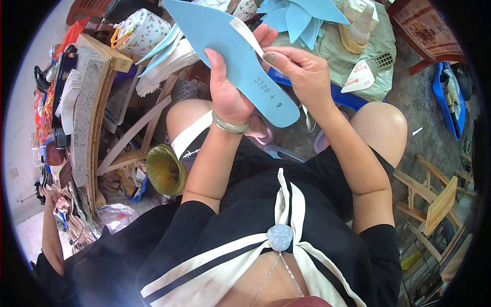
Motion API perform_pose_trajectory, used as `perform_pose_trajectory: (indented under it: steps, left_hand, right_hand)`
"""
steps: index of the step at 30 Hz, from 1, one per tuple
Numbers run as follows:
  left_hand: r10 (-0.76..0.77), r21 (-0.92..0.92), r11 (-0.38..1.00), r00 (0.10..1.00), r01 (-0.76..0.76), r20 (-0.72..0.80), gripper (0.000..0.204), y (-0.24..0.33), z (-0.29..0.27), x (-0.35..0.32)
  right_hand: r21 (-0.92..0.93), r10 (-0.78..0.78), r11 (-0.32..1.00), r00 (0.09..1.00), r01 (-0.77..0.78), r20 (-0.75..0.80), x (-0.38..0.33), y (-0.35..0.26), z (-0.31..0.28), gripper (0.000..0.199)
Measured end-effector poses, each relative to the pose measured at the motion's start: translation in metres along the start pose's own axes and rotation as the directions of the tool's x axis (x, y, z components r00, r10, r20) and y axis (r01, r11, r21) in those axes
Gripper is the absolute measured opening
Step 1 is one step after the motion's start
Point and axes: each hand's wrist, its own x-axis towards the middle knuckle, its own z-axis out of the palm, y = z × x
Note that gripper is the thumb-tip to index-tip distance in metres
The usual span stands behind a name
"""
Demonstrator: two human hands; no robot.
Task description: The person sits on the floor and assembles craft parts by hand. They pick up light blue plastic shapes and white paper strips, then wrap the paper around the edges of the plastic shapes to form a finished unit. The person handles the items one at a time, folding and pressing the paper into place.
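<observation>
A light blue shoe insole (pixel 204 25), pointed at one end and rounded at the other, lies tilted across my left hand (pixel 227 92). My left thumb rests on its face, and the other fingers are mostly hidden behind it. Along its right edge is a narrow white strip (pixel 246 33). My right hand (pixel 307 69) pinches the lower end of this strip between thumb and forefinger, beside the insole. Past my hands, more blue insoles (pixel 302 20) are piled on a green sack (pixel 327 64). White stacked pieces (pixel 171 66) lie left of my left hand.
A cluttered wooden bench (pixel 87 112) stands at the left, with a co-worker's hand (pixel 48 194) near its lower end. A yellow-green bin (pixel 166 171) is beside my left forearm. At the right are a blue tray (pixel 450 102) and a wooden frame (pixel 440 204).
</observation>
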Motion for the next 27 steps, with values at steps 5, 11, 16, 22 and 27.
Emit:
perform_pose_trajectory:
  steps: [5, 11, 16, 22, 27]
  left_hand:
    - [-0.020, 0.008, 1.000, 1.000, 0.020, -0.009, 0.068, 0.000, -0.008, 0.001]
    - [0.012, 0.103, 0.995, 0.989, 0.003, -0.148, 0.064, 0.005, -0.004, 0.001]
    - [0.096, 0.277, 0.959, 0.988, -0.060, -0.117, 0.060, 0.008, -0.004, 0.004]
    - [0.145, 0.497, 0.862, 0.988, -0.098, -0.057, 0.056, 0.007, 0.002, 0.001]
    - [0.073, 0.517, 0.856, 0.986, 0.016, -0.150, 0.054, 0.002, 0.007, -0.004]
  right_hand:
    - [0.083, 0.076, 0.993, 0.989, -0.087, 0.129, 0.002, 0.007, -0.006, 0.022]
    - [0.164, 0.277, 0.935, 0.935, -0.315, 0.221, 0.001, -0.004, -0.012, 0.025]
    - [0.122, 0.274, 0.945, 0.939, -0.303, 0.209, -0.003, -0.003, -0.011, 0.026]
    - [0.015, 0.262, 0.962, 0.941, -0.272, 0.213, -0.005, -0.007, -0.013, 0.027]
    - [-0.543, -0.140, 0.787, 0.942, 0.293, 0.305, -0.005, -0.001, -0.016, 0.028]
